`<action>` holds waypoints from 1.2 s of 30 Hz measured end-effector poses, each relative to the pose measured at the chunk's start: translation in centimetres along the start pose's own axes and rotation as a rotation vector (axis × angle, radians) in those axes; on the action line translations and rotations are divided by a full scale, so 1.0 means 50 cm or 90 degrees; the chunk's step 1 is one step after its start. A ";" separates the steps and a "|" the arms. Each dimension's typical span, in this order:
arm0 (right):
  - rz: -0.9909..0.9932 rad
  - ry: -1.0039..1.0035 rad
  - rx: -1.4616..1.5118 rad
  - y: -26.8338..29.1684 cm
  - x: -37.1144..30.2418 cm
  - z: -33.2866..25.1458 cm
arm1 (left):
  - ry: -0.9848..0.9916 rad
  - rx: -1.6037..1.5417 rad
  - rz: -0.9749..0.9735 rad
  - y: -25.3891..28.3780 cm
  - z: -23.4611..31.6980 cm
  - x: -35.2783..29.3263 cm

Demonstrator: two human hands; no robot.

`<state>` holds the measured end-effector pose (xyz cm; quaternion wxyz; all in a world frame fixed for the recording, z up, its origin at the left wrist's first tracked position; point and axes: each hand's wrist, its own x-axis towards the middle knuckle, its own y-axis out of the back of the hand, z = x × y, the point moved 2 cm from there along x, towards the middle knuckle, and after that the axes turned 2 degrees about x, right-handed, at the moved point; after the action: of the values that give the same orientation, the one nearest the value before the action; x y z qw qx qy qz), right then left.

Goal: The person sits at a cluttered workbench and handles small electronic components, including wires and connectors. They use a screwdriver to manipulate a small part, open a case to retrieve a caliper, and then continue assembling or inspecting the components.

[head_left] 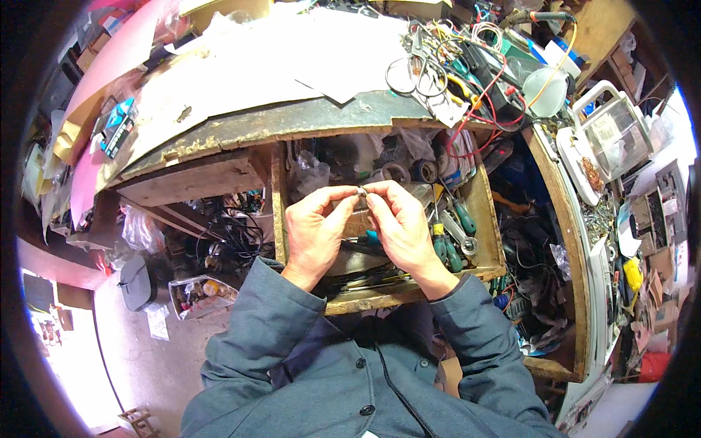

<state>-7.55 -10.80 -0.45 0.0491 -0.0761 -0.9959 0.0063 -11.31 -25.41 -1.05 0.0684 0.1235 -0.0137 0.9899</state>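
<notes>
left hand (315,230) + right hand (400,223): fingertips pinch small shiny metal part (361,191) | part sits between both, equally near | above open wooden drawer (488,212)

A worn bench (292,120) carries white paper sheets (321,51), scissors (412,69) and tangled wires (485,80). Its open wooden drawer (489,219) holds green-handled screwdrivers (456,219) and tape rolls (409,171).

Drawer (482,212): raw wood, rough, worn edges. Table (241,131): chipped, matt, paint flaking. Paper sheets (321,51): white, creased, matt. Screwdriver handles (447,248): glossy green plastic. Wrench (460,235): dull grey metal. Jacket sleeves (255,328): grey-blue woven cloth, matt. Small part (361,190) pinched between fingers: shiny metal
</notes>
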 end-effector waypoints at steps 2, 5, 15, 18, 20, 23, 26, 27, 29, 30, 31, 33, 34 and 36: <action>0.002 -0.009 -0.030 -0.002 0.000 -0.010 | 0.011 -0.022 0.002 0.001 -0.001 0.004; 0.007 -0.022 -0.055 -0.001 -0.005 -0.018 | -0.013 0.068 -0.010 0.008 0.005 0.001; -0.052 -0.294 0.377 0.002 0.000 -0.016 | 0.019 0.006 -0.016 0.002 0.003 0.004; -0.026 -0.287 0.360 0.003 -0.002 -0.020 | 0.064 -0.030 -0.024 0.004 0.008 0.008; 0.001 -0.149 0.158 -0.003 -0.003 -0.018 | 0.102 -0.072 -0.031 -0.003 0.012 0.009; 0.020 -0.063 0.092 0.003 0.001 -0.008 | 0.173 -0.146 -0.030 -0.005 0.016 0.016; 0.045 -0.079 0.117 0.010 0.001 -0.016 | 0.277 -0.218 -0.034 -0.004 0.015 0.017; 0.064 -0.091 0.130 0.018 0.005 -0.020 | 0.277 -0.197 -0.038 -0.002 0.027 0.013; 0.079 -0.107 0.163 0.028 0.005 -0.024 | 0.303 -0.206 -0.053 0.000 0.017 0.013; 0.072 -0.100 0.145 0.024 0.006 -0.025 | 0.316 -0.210 -0.060 0.001 0.013 0.014; 0.067 -0.092 0.126 0.021 0.007 -0.028 | 0.341 -0.242 -0.076 0.002 0.015 0.013; 0.052 -0.069 0.091 0.026 0.010 -0.028 | 0.391 -0.304 -0.109 0.005 0.021 0.012; 0.043 -0.043 0.085 0.022 0.011 -0.029 | 0.403 -0.317 -0.133 0.006 0.018 0.011; 0.024 0.010 0.073 0.014 0.014 -0.031 | 0.426 -0.341 -0.181 0.006 0.008 0.011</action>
<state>-7.98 -9.97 1.12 0.0611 -0.0919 -0.9918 0.0639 -11.77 -25.66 -0.54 0.2336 -0.2245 -0.2292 0.9179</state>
